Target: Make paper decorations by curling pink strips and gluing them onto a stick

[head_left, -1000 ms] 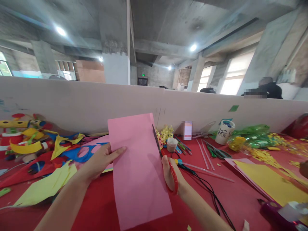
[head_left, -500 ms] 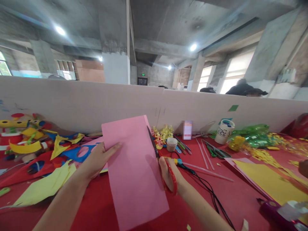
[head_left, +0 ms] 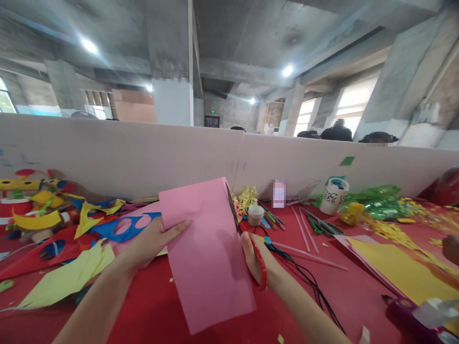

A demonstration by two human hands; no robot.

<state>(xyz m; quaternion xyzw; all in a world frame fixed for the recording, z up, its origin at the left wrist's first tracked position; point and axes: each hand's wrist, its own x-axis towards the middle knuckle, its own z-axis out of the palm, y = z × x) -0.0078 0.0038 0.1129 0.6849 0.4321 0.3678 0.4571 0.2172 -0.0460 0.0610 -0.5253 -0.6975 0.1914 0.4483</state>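
A pink sheet of paper (head_left: 208, 258) is held up over the red table, tilted toward me. My left hand (head_left: 158, 239) pinches its left edge, thumb on the front and fingers hidden behind. My right hand (head_left: 260, 255) grips red-handled scissors (head_left: 261, 267) at the sheet's right edge. Their dark blades run up along that edge, partly covered by the paper. Left of the sheet lie a blue cutout with round holes (head_left: 120, 228) and a creased pale yellow sheet (head_left: 71, 272).
Behind the table stands a white partition (head_left: 107, 153). A small paper cup (head_left: 256, 215), a marked white cup (head_left: 333, 197) and green plastic bottles (head_left: 383, 203) stand or lie along the back. Black cable (head_left: 315, 282) and yellow paper (head_left: 405, 267) lie right. Another person's hand (head_left: 451, 248) shows at the right edge.
The pink sheet has shifted slightly right, and its top has turned a little. Both hands moved right with it, and the scissor blades now show less beyond the paper's edge.
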